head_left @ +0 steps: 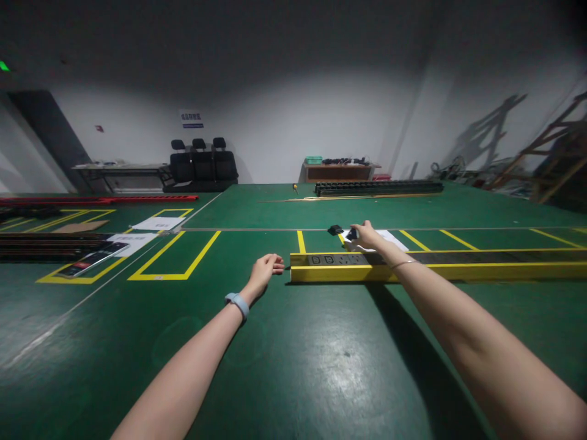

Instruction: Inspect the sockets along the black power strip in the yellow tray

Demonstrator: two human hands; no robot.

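The step in hand looks like handling small parts behind a long, yellow-sided power strip with a dark socket face (328, 274), which lies flat across the glossy green surface (321, 360). The right hand (365, 235) reaches over the strip, its grip apparently closed on a small dark piece (352, 234) above a white paper sheet (393, 239). A small black block (335, 230) rests just left of that sheet. The left hand (266, 270) sits just beside the strip's left end, fingers loosely curled; whether they hold anything, I cannot tell. The next move, I judge, calls for keeping the dark piece securely pinched and lifting it clear of the strip's raised edge.
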